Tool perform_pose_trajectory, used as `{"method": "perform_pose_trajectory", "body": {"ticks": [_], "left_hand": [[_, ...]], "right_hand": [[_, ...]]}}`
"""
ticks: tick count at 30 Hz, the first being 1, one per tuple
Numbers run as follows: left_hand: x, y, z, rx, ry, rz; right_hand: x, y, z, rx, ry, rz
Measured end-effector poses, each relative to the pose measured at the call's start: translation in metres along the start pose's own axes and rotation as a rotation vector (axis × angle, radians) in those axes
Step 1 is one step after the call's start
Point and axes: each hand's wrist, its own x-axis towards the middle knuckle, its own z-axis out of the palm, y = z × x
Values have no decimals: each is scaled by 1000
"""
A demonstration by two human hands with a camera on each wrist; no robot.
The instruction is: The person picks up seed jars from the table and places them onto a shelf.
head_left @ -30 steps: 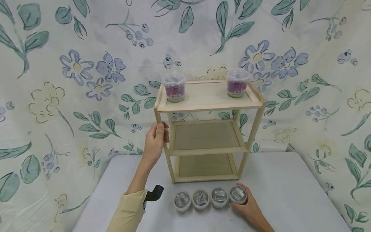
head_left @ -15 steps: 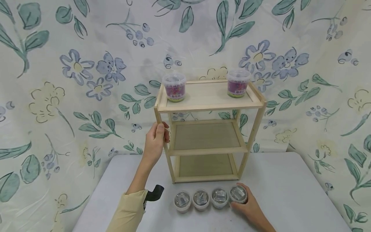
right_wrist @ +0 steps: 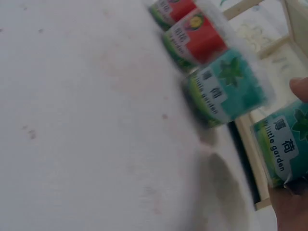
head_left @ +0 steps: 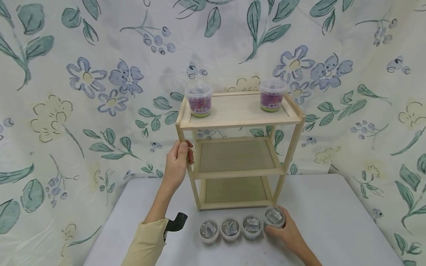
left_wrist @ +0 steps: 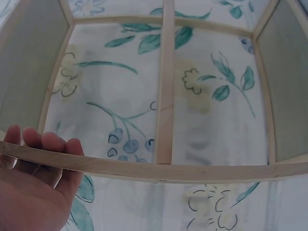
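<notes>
A three-tier wooden shelf (head_left: 236, 109) stands on the table, and my left hand (head_left: 176, 162) grips its left front post. The left wrist view shows fingers curled round that post (left_wrist: 120, 167). At the right end of a row of small plastic cups, my right hand (head_left: 288, 232) holds a clear-lidded cup (head_left: 274, 215) between thumb and fingers. Its teal "My little garden" label (right_wrist: 281, 144) shows in the right wrist view, raised off the table with a shadow below. Left of it stand another teal-labelled cup (right_wrist: 228, 86) and two red-labelled cups (right_wrist: 199, 38).
Two purple-labelled cups, one on the left (head_left: 199, 101) and one on the right (head_left: 271, 96), stand on the top tier. The white table (head_left: 319, 214) extends to either side of the shelf. A floral cloth (head_left: 216, 55) hangs behind.
My right hand has lifted the rightmost cup slightly and moved it a little toward the shelf. My left hand keeps its grip on the post.
</notes>
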Motion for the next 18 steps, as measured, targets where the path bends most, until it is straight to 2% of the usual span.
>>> {"method": "perform_pose_trajectory", "body": {"ticks": [11, 14, 18], "left_hand": [[0, 0, 0, -4, -5, -10], [0, 0, -1, -9, -4, -1], [1, -1, -1, -18, -5, 1]], "right_hand": [[6, -40, -12, -18, -38, -62], [8, -57, -16, -16, -61, -94], [13, -82, -22, 13, -100, -178]]}}
